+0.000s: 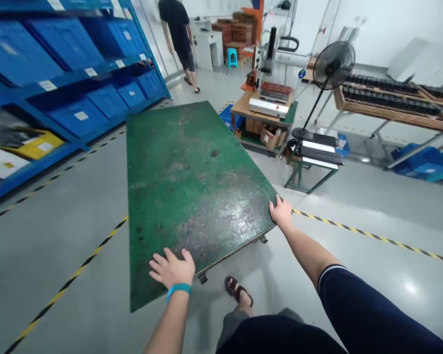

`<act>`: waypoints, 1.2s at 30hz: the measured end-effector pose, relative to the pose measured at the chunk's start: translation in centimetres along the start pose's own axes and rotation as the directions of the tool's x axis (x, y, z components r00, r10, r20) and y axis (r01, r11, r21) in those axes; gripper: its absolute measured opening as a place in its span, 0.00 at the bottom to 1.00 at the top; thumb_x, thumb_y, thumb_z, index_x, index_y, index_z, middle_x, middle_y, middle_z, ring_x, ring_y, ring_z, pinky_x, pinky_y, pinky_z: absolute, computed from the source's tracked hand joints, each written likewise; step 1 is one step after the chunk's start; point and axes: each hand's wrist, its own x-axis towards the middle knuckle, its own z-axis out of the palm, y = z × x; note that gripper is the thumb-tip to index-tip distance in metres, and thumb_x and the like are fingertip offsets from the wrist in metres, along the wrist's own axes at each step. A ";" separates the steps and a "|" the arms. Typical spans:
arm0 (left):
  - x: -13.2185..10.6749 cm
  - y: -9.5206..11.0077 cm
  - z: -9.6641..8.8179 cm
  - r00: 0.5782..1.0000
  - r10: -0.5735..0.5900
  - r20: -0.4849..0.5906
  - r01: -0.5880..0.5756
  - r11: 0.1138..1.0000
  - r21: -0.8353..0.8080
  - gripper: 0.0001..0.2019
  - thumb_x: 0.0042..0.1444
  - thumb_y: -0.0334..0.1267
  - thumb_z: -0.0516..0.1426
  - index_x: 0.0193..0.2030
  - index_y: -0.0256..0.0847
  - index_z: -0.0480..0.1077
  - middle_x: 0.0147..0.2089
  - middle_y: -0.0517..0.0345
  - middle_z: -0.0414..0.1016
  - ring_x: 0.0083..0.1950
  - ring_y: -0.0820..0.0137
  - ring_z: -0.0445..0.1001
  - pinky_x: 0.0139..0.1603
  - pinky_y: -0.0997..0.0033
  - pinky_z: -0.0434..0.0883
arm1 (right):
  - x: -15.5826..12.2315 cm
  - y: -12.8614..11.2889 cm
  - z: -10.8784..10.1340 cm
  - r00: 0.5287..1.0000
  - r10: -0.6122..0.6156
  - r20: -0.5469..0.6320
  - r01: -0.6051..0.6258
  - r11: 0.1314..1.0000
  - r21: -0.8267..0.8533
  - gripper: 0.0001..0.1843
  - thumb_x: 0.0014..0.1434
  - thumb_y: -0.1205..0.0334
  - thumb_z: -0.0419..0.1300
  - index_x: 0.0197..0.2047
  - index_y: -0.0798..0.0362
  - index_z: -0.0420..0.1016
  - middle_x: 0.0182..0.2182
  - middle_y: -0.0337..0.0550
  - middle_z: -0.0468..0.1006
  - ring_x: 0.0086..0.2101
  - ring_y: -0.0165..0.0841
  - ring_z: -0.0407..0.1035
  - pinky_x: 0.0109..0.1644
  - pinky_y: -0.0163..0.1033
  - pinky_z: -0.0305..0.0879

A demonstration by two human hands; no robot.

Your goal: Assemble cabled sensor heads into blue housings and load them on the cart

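Note:
A large green-topped table [192,172], scuffed and stained dark in places, stretches away in front of me. My left hand [174,269], with a teal band on the wrist, lies flat on its near left part, fingers spread. At the near right corner, my right hand [281,211] grips the table's edge. Its thumb is on the top side, and the fingers past the edge are partly hidden. Small dark fittings [203,278] show under the near edge.
Blue shelving [96,81] with bins stands at left, and a person [177,37] is beyond the table. To the right are a bench with a machine [268,105], a standing fan [334,65], a small stand [313,167] and long racks [398,105]. Striped tape [354,230] marks the floor.

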 end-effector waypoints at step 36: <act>2.9 3.1 0.8 0.995 0.073 0.074 -0.083 0.987 0.140 0.36 0.65 0.53 0.49 0.72 0.29 0.58 0.75 0.28 0.51 0.75 0.37 0.47 0.71 0.32 0.51 | 2.5 2.1 1.4 0.999 -0.023 0.029 0.022 0.999 0.043 0.40 0.68 0.41 0.46 0.70 0.68 0.56 0.57 0.69 0.67 0.55 0.56 0.64 0.57 0.55 0.59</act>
